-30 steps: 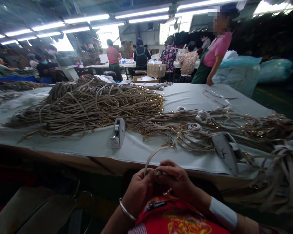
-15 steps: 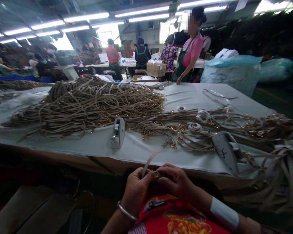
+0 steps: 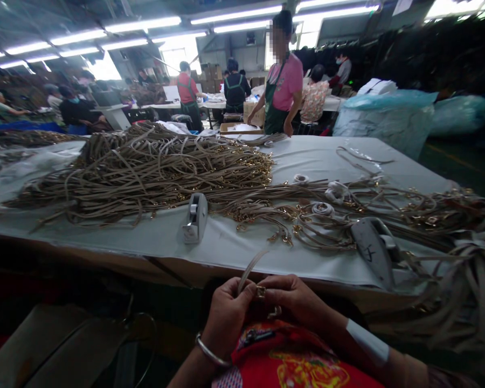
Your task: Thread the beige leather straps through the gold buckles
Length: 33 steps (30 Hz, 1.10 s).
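Note:
My left hand (image 3: 229, 304) is closed on a narrow taupe strap (image 3: 251, 268), whose free end curves up past the table edge. Between the two hands shows a small gold buckle (image 3: 260, 291). My right hand (image 3: 289, 295) pinches the strap at the buckle's right side. Below those fingers dangles a gold metal clasp (image 3: 274, 312). Both hands are just in front of the table, above my red patterned apron (image 3: 307, 358). Part of the strap is hidden behind the fingers.
A large heap of taupe straps (image 3: 145, 172) with gold hardware covers the white table (image 3: 234, 248). Two tape dispensers (image 3: 195, 218) stand near the front edge, the second dispenser (image 3: 372, 250) farther right. White rolls (image 3: 322, 209) lie among straps. A co-worker (image 3: 285, 86) stands across the table.
My right fingers have shifted slightly, and the gold clasp now shows beneath them. The buckle is more exposed. Across the table, the co-worker in pink has moved left towards the cardboard box.

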### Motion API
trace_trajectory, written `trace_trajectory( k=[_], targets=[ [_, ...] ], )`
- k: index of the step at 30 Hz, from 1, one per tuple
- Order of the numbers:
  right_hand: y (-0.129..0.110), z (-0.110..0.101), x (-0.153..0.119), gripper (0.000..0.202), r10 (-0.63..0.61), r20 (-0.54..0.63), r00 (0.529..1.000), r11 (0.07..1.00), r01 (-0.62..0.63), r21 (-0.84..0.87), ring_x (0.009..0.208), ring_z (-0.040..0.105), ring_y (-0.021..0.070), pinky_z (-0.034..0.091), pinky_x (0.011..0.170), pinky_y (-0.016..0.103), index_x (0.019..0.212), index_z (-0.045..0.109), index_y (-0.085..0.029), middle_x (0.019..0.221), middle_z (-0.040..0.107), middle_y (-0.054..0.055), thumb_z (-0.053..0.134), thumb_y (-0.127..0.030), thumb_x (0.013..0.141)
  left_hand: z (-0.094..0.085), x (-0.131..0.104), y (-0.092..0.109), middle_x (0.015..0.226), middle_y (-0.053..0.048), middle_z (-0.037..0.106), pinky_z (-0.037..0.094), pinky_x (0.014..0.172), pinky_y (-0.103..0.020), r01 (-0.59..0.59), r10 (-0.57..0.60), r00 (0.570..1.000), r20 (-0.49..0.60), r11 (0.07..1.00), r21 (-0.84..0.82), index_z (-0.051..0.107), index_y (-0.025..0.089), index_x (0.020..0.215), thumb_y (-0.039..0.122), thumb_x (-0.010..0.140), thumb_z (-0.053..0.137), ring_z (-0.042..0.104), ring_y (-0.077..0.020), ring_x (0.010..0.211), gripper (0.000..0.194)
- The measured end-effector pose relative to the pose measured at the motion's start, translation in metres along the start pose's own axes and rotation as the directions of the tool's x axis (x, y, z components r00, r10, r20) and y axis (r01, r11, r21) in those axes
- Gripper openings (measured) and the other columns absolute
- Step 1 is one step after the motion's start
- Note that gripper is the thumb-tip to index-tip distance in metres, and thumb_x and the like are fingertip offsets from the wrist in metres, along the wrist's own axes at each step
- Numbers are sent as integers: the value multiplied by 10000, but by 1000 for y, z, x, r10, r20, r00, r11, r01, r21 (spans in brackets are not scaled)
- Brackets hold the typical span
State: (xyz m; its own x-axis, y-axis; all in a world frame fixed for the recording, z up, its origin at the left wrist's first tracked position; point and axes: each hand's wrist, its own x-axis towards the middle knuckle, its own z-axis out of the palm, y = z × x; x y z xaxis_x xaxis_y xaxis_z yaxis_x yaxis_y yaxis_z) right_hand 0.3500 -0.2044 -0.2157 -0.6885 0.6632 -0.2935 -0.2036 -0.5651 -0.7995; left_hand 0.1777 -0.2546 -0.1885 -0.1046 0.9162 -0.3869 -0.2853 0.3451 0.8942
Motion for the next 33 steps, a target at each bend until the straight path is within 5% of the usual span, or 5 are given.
trace_trajectory(
  k=[16, 22, 25, 30, 33],
  targets=[
    [4, -2, 2, 311, -4, -32, 999, 1000, 4, 3, 662, 647, 152, 482, 658, 284, 917, 754, -108, 768, 723, 66, 838, -324, 710, 4, -3, -1, 644, -2, 640, 469, 555, -209, -29, 33, 999, -41, 996, 88, 666, 126, 732, 419, 708, 781, 542, -126, 596, 315],
    [3, 12, 2, 330, -95, -170, 981, 975, 57, -215, 581, 578, 111, 458, 573, 234, 782, 682, -129, 692, 679, 4, 838, -406, 692, 6, -4, -3, 647, -25, 653, 448, 550, -212, -127, 148, 988, -43, 940, 317, 689, 131, 715, 434, 778, 711, 548, -147, 613, 310],
    [4, 17, 3, 333, -162, -192, 968, 948, 98, -303, 596, 567, 113, 464, 580, 234, 768, 666, -136, 694, 674, 0, 810, -432, 717, 3, -3, -7, 716, -47, 684, 470, 601, -229, -154, 166, 986, -17, 944, 291, 708, 124, 795, 486, 833, 648, 580, -170, 676, 369],
    [2, 14, 3, 288, -250, -217, 944, 837, 98, -539, 622, 594, 153, 478, 588, 265, 792, 713, -150, 716, 701, 26, 755, -434, 772, 0, 0, -11, 696, -30, 665, 462, 582, -225, -106, 103, 994, 26, 977, 184, 700, 118, 799, 504, 795, 701, 562, -151, 644, 386],
    [-1, 11, 0, 190, -383, -80, 920, 672, 218, -708, 726, 628, 183, 499, 690, 296, 892, 733, -175, 821, 725, 46, 718, -354, 827, 1, 2, -10, 642, -5, 641, 439, 538, -211, -50, 56, 998, -33, 987, 153, 681, 125, 736, 481, 709, 782, 539, -133, 590, 371]
  ],
)
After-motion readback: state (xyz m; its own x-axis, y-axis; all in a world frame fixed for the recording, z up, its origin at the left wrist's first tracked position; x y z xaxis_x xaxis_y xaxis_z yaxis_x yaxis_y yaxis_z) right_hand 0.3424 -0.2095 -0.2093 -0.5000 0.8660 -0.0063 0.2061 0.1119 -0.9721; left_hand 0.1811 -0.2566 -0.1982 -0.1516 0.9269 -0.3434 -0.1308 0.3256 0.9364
